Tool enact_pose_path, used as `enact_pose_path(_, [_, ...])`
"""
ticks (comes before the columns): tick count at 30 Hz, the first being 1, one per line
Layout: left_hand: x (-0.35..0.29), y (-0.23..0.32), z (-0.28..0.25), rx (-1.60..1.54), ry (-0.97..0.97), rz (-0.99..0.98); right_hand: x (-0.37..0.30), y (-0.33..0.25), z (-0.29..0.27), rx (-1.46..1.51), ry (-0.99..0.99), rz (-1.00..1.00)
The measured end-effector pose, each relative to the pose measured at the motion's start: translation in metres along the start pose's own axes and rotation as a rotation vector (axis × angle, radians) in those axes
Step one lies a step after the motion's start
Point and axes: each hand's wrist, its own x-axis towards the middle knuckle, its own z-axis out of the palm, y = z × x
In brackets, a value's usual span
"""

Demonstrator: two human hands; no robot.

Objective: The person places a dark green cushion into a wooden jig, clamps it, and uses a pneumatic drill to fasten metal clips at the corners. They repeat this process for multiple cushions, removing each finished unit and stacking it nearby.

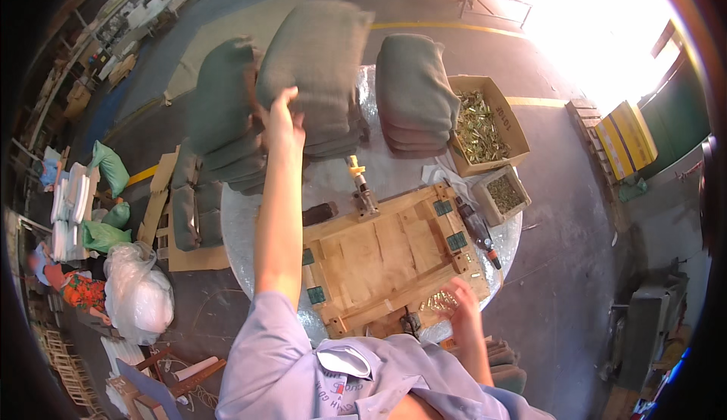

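Observation:
My left hand point(282, 121) reaches far forward and grips the near edge of a grey-green padded cushion point(314, 56). The cushion is smeared by motion and sits at the top of the middle stack; some of my fingers are hidden against it. My right hand point(463, 310) hovers at the near right corner of a wooden frame jig point(390, 249), fingers loosely bent and apart. Beside it, small shiny brass-coloured pieces point(435, 301) lie on the wood. Dark green pads point(456, 241) sit along the jig's sides.
More cushion stacks stand left point(219, 109) and right point(413, 90). A carton of metallic pieces point(492, 147), a smaller tray point(501, 195), a power tool point(475, 227) and a yellow-handled clamp point(363, 193) surround the jig on the round wrapped table point(241, 231). Another person point(76, 291) is at left.

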Motion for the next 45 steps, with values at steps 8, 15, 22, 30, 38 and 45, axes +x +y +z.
enact_pose_path(8, [-0.283,0.041,-0.143,-0.14,-0.45,-0.608,0.075,-0.117,0.114,0.224,-0.543,-0.49])
enact_pose_path(15, [-0.395,-0.036,-0.204,0.692,-0.787,0.374,0.016,-0.12,0.083,0.073,-0.709,-0.81])
enact_pose_path(22, [-0.41,-0.039,-0.159,0.648,-1.025,-0.045,-0.028,-0.182,0.117,-0.587,-0.707,-0.671])
enact_pose_path(30, [-0.383,-0.166,-0.165,0.572,-1.057,-0.458,-0.034,-0.171,0.163,-1.546,-0.148,-0.696])
enact_pose_path(38, [-0.36,-0.198,-0.23,1.03,-1.201,-0.131,-0.09,-0.003,0.002,-1.003,0.338,-0.825])
enact_pose_path(45, [-0.306,-0.226,-0.263,1.446,-1.381,0.311,-0.103,0.036,0.037,0.649,-0.175,-0.113])
